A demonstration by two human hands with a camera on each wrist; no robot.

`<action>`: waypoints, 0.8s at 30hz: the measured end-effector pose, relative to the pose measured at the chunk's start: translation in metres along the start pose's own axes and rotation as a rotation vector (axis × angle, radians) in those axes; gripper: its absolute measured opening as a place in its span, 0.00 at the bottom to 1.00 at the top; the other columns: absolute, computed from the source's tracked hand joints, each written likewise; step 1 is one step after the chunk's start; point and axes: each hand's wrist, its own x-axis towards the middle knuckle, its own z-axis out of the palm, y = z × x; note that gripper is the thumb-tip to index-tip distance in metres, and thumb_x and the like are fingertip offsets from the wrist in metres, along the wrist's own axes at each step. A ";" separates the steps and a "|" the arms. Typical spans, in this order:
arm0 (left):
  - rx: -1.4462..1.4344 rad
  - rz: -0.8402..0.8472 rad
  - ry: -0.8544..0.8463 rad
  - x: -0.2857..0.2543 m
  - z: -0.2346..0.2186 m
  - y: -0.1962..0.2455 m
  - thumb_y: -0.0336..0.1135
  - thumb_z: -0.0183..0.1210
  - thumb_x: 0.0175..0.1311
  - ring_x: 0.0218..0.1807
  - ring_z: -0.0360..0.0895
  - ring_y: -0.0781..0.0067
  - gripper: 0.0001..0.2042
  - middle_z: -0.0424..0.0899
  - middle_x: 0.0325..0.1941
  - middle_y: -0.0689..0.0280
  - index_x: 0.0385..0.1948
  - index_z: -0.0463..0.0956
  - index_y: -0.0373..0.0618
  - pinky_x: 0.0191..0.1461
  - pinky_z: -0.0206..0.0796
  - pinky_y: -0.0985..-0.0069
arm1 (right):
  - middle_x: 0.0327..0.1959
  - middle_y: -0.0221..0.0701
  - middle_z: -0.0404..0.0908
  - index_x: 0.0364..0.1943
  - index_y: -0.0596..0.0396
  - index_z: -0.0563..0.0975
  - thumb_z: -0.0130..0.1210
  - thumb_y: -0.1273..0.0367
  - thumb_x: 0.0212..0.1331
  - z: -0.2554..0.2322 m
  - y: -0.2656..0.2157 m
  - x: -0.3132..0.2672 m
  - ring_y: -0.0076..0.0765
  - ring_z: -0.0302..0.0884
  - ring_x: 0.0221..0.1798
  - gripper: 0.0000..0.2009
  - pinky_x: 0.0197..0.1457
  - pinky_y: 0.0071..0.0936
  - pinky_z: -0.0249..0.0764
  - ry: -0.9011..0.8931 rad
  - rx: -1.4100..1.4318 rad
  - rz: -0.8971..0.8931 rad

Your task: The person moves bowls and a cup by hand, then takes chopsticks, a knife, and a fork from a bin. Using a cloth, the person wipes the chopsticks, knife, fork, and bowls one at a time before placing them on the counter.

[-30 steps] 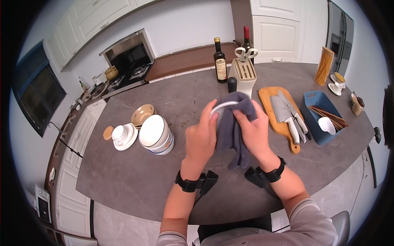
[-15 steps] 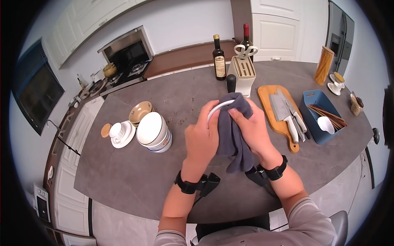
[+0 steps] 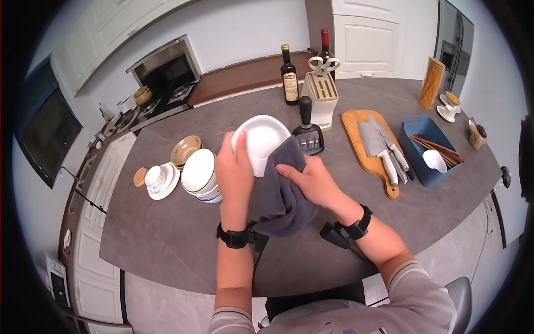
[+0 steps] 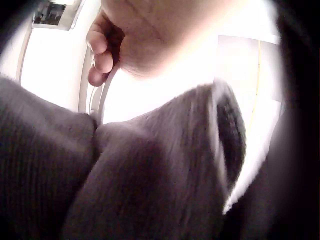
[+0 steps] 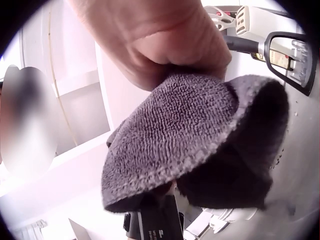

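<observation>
In the head view my left hand (image 3: 231,172) grips a white bowl (image 3: 262,138) by its left rim, thumb over the edge. The bowl is tilted so its inside faces the camera. My right hand (image 3: 318,182) holds a dark grey cloth (image 3: 285,197), thumb on top, against the bowl's lower right rim. The cloth hangs in folds below the hands and covers part of the bowl. In the left wrist view, the cloth (image 4: 145,170) fills the lower part, with fingers curled above it. The right wrist view shows the cloth (image 5: 170,125) bunched under the palm.
Stacked white bowls (image 3: 199,171), brown bowls (image 3: 185,150) and a white cup (image 3: 155,177) on saucers stand left. Behind my hands are a knife sharpener (image 3: 307,136) and knife block (image 3: 321,100). Knives lie on a cutting board (image 3: 364,156) beside a blue bin (image 3: 427,167) with chopsticks.
My hands have moved apart and left; the bowl has turned from edge-on to show its inside. The cloth has slid toward its right rim, and the knife sharpener is now uncovered.
</observation>
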 end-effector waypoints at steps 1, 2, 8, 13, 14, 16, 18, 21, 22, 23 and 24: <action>-0.052 -0.112 -0.019 0.003 -0.005 -0.003 0.43 0.44 0.71 0.13 0.74 0.69 0.16 0.77 0.17 0.58 0.39 0.74 0.39 0.17 0.62 0.74 | 0.36 0.33 0.83 0.46 0.66 0.75 0.57 0.67 0.61 -0.006 0.005 0.001 0.19 0.76 0.38 0.15 0.43 0.22 0.73 -0.089 -0.096 0.032; -0.103 -0.224 -0.038 0.005 -0.008 -0.004 0.44 0.43 0.71 0.10 0.71 0.73 0.16 0.77 0.15 0.60 0.38 0.74 0.39 0.13 0.59 0.76 | 0.35 0.34 0.83 0.47 0.66 0.74 0.57 0.67 0.60 -0.012 0.010 0.002 0.19 0.76 0.38 0.16 0.43 0.23 0.72 -0.177 -0.191 0.065; -0.054 -0.213 -0.181 0.003 -0.016 0.008 0.42 0.42 0.71 0.10 0.71 0.76 0.17 0.77 0.16 0.61 0.38 0.73 0.36 0.13 0.59 0.78 | 0.53 0.46 0.73 0.64 0.63 0.59 0.66 0.58 0.49 -0.047 0.009 -0.008 0.38 0.75 0.52 0.41 0.48 0.29 0.73 -0.198 -0.493 0.065; -0.178 -0.215 -0.498 -0.023 0.010 0.031 0.42 0.42 0.72 0.12 0.72 0.80 0.17 0.77 0.19 0.62 0.46 0.69 0.36 0.13 0.62 0.83 | 0.47 0.39 0.77 0.59 0.61 0.65 0.56 0.69 0.59 -0.064 -0.027 -0.011 0.25 0.76 0.42 0.24 0.41 0.21 0.73 0.014 -0.119 0.108; -0.205 -0.230 -0.630 -0.029 0.015 0.036 0.41 0.43 0.72 0.16 0.76 0.78 0.17 0.78 0.22 0.60 0.50 0.66 0.35 0.17 0.66 0.83 | 0.42 0.36 0.80 0.56 0.61 0.69 0.55 0.71 0.60 -0.070 -0.022 -0.012 0.23 0.77 0.38 0.20 0.38 0.21 0.73 0.042 -0.289 0.022; -0.288 -0.237 -0.806 -0.041 0.024 0.036 0.39 0.48 0.69 0.22 0.79 0.75 0.19 0.80 0.25 0.60 0.56 0.62 0.38 0.24 0.70 0.80 | 0.34 0.32 0.81 0.46 0.62 0.76 0.54 0.73 0.59 -0.087 -0.023 -0.015 0.22 0.76 0.31 0.12 0.36 0.22 0.72 0.161 -0.438 -0.103; -0.205 -0.131 -0.890 -0.044 0.014 0.040 0.39 0.50 0.68 0.24 0.80 0.74 0.21 0.81 0.27 0.59 0.58 0.60 0.40 0.27 0.71 0.79 | 0.33 0.34 0.82 0.45 0.62 0.77 0.54 0.72 0.59 -0.130 -0.040 -0.017 0.25 0.77 0.31 0.11 0.36 0.24 0.73 0.201 -0.723 -0.149; -0.109 -0.008 -0.988 -0.039 0.001 0.043 0.39 0.53 0.65 0.25 0.81 0.72 0.24 0.82 0.29 0.59 0.61 0.59 0.43 0.30 0.71 0.78 | 0.34 0.40 0.83 0.45 0.59 0.78 0.53 0.72 0.59 -0.203 -0.088 -0.021 0.33 0.80 0.34 0.11 0.40 0.29 0.75 0.322 -1.104 -0.079; -0.097 0.012 -1.014 -0.039 -0.002 0.044 0.39 0.55 0.64 0.25 0.81 0.72 0.25 0.83 0.30 0.59 0.61 0.59 0.44 0.30 0.70 0.78 | 0.35 0.40 0.83 0.45 0.60 0.78 0.53 0.73 0.59 -0.225 -0.100 -0.026 0.35 0.81 0.37 0.11 0.42 0.30 0.75 0.378 -1.174 -0.039; -0.100 0.009 -1.013 -0.038 -0.005 0.047 0.39 0.55 0.64 0.25 0.81 0.72 0.25 0.83 0.30 0.59 0.61 0.59 0.44 0.30 0.70 0.78 | 0.34 0.37 0.82 0.42 0.62 0.77 0.52 0.74 0.59 -0.264 -0.098 -0.029 0.32 0.78 0.36 0.10 0.42 0.29 0.73 0.386 -1.281 -0.121; -0.073 0.029 -1.043 -0.038 -0.008 0.050 0.43 0.54 0.64 0.26 0.81 0.68 0.24 0.83 0.29 0.59 0.59 0.61 0.43 0.32 0.69 0.75 | 0.35 0.38 0.82 0.43 0.63 0.77 0.51 0.75 0.59 -0.290 -0.101 -0.036 0.36 0.79 0.39 0.10 0.45 0.30 0.73 0.403 -1.315 -0.090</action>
